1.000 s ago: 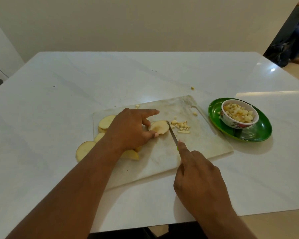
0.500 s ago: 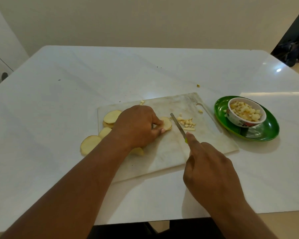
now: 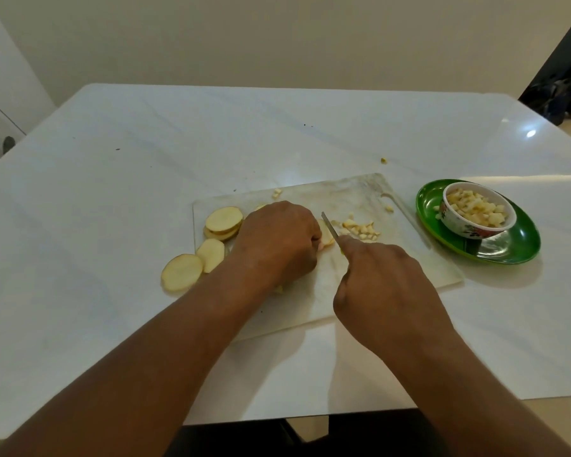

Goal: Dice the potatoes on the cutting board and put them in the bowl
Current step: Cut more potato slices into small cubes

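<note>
the left hand [image 3: 279, 240] lay curled over a potato slice [image 3: 326, 237] at the centre of the cutting board [image 3: 360, 196], fingers bent and pressing it down, while the right hand [image 3: 381, 288] gripped a knife [image 3: 329, 227], fingers wrapped around the handle, blade just beside that slice. diced pieces [image 3: 360, 228] lay at the blade's 3 o'clock; uncut slices [image 3: 223, 221] sat at the board's 9 o'clock. the bowl [image 3: 475, 212], holding dice, stood on a green plate [image 3: 515, 249] at the board's 3 o'clock on the counter [image 3: 112, 209].
</note>
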A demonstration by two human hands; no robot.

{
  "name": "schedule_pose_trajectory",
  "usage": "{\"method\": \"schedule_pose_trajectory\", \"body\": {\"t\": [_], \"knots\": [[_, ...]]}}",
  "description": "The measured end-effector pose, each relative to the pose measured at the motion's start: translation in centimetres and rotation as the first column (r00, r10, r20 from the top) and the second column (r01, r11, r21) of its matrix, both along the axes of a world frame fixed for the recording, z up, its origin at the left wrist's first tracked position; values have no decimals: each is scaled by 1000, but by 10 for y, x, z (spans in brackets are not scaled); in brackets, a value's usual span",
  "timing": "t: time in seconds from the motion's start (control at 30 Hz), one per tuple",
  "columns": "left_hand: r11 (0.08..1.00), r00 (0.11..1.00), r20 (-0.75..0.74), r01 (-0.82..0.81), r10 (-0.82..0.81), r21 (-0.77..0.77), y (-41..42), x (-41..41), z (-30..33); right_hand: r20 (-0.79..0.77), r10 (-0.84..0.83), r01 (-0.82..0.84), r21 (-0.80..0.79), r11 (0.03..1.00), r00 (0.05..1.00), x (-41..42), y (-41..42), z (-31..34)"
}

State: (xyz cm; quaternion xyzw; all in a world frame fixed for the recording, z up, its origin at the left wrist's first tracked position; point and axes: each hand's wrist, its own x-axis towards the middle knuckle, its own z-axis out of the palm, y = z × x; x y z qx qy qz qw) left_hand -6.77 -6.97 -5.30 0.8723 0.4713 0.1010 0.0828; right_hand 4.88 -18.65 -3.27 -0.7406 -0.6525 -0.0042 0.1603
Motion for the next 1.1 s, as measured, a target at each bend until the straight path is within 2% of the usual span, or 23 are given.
{"method": "schedule_pose_trajectory", "body": {"t": [0.2,0.6,0.8,1.1], "knots": [[998,1000,18,17,-16,-52,-6,3,5,3,-50,50,-32,998,999,-6,-18,-2],[998,996,76,49,-51,30,-4,0,-4,-24,-117,115,-75,990,993,-15,-62,1],[997,991,109,73,-75,23,-4,-5,-4,35,-140,138,55,989,990,-12,-38,13],[999,994,94,52,-52,-1,-4,-4,-5,44,-53,55,-31,998,998,-19,-18,-2]]}}
